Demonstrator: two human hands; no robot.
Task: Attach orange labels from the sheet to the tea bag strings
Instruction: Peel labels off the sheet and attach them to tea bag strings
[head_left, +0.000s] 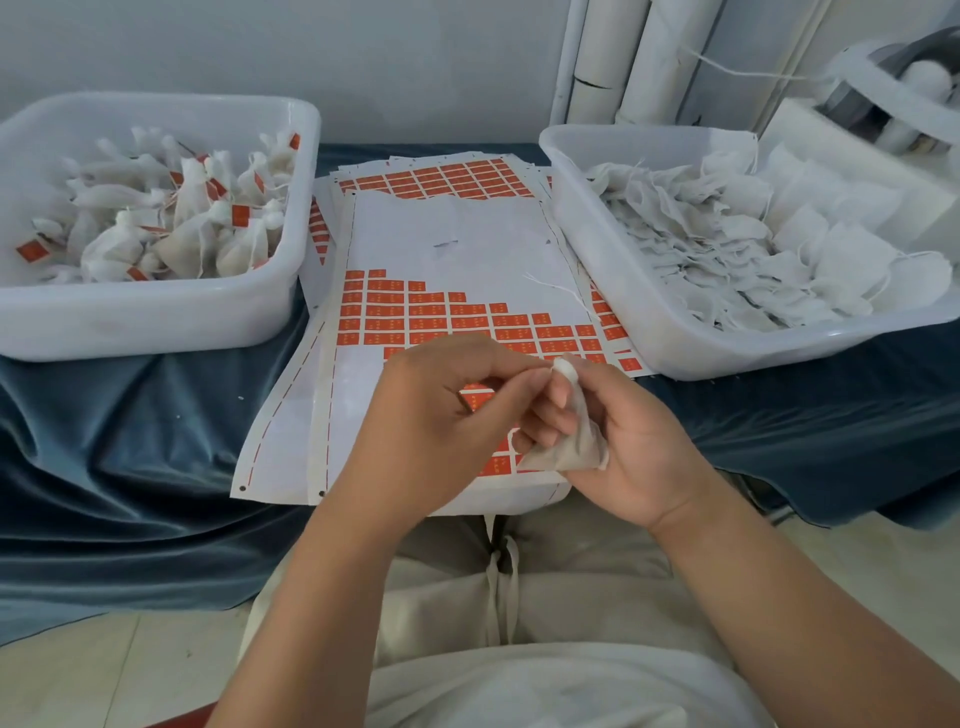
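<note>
From my remote seat I read this as mid-batch, with one bag in hand. The right hand (634, 441) is curled round a white gauze tea bag (571, 447), holding it just above the near end of the white backing sheet (457, 244). The left hand (441, 410) has its fingers bent in, with thumb and forefinger pinching at the bag's gathered top. I cannot tell whether the string or a label sits between those fingertips.

The small orange rectangular labels (415, 312) fill only the nearer part of the sheet in a stepped edge; the farther part is bare, so many have been peeled off. More sheets lie underneath and beyond.

The white plastic tub on the left (156, 322) holds a heap of tagged bags (182, 228) with orange labels showing, which I take as finished work. The white plastic tub on the right (675, 332) is piled with untagged bags (753, 244), and I see no orange there. My judgement is that plenty of bags are left. Both tubs rest on a dark blue cloth (130, 441).
</note>
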